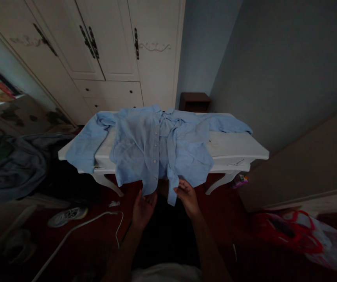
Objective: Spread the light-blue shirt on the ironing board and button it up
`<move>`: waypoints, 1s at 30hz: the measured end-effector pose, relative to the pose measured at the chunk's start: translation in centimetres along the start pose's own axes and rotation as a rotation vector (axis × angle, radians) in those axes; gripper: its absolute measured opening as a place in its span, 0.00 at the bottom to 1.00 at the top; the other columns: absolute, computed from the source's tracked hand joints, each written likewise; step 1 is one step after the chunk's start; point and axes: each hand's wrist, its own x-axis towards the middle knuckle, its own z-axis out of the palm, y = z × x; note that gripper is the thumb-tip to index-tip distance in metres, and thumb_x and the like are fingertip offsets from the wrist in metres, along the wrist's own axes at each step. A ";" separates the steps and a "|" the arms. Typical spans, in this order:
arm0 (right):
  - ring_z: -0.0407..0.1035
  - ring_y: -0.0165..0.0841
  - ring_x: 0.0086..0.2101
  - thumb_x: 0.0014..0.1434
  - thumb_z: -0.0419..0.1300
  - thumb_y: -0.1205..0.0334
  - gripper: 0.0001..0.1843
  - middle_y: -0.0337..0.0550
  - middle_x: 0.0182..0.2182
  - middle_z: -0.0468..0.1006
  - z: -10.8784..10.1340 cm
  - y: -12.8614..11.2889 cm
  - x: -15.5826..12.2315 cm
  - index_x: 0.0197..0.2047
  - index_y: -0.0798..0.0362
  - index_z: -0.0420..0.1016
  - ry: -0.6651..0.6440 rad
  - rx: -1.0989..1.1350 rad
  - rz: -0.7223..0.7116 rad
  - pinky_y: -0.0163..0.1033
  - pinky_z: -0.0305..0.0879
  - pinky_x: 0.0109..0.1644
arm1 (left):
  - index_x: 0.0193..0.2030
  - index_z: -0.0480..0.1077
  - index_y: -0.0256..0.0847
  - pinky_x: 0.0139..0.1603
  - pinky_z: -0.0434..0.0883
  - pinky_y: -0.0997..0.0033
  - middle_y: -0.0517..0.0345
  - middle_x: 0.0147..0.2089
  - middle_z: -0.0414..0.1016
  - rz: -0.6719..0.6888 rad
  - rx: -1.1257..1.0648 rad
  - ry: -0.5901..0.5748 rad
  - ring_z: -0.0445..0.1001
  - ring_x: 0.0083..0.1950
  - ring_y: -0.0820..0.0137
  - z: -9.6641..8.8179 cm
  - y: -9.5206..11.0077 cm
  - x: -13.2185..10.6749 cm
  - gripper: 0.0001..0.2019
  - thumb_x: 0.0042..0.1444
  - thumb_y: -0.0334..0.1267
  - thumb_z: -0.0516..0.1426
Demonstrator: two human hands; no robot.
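Observation:
A light blue button shirt (156, 145) lies spread open, front up, across a white table (238, 147), its sleeves reaching to both ends and its hem hanging over the near edge. My left hand (143, 207) is palm up under the hem of the left front panel, fingers curled at its lower edge. My right hand (187, 196) pinches the bottom corner of the right front panel.
White wardrobe doors and drawers (112, 51) stand behind the table, with a dark wooden nightstand (194, 102) beside them. A grey-blue blanket (15, 160) lies at left. A white shoe (67, 216) and white cable (98, 219) lie on the dark red floor. Red and white bags (297, 235) sit at right.

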 end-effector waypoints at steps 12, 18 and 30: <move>0.73 0.41 0.39 0.53 0.62 0.53 0.12 0.46 0.37 0.79 -1.3 2.9 -0.7 0.38 0.51 0.76 0.018 -0.264 -0.024 0.45 0.67 0.45 | 0.25 0.69 0.37 0.36 0.73 0.71 0.56 0.26 0.73 -0.054 -0.047 -0.018 0.72 0.29 0.75 -0.7 -2.9 1.6 0.09 0.55 0.27 0.53; 0.68 0.33 0.30 0.51 0.60 0.60 0.05 0.39 0.27 0.73 -1.0 2.0 -1.9 0.31 0.51 0.73 -0.051 -0.180 0.040 0.37 0.64 0.36 | 0.37 0.74 0.40 0.41 0.72 0.61 0.52 0.38 0.76 -0.117 -0.033 -0.101 0.75 0.39 0.66 0.3 -1.2 2.4 0.11 0.58 0.45 0.56; 0.70 0.35 0.43 0.54 0.62 0.55 0.16 0.43 0.44 0.75 -1.2 -2.1 -0.2 0.46 0.48 0.71 -0.152 -0.253 0.023 0.41 0.67 0.48 | 0.25 0.70 0.36 0.43 0.73 0.70 0.61 0.30 0.76 0.167 -0.088 -0.131 0.74 0.35 0.73 3.6 -0.5 0.6 0.09 0.42 0.19 0.57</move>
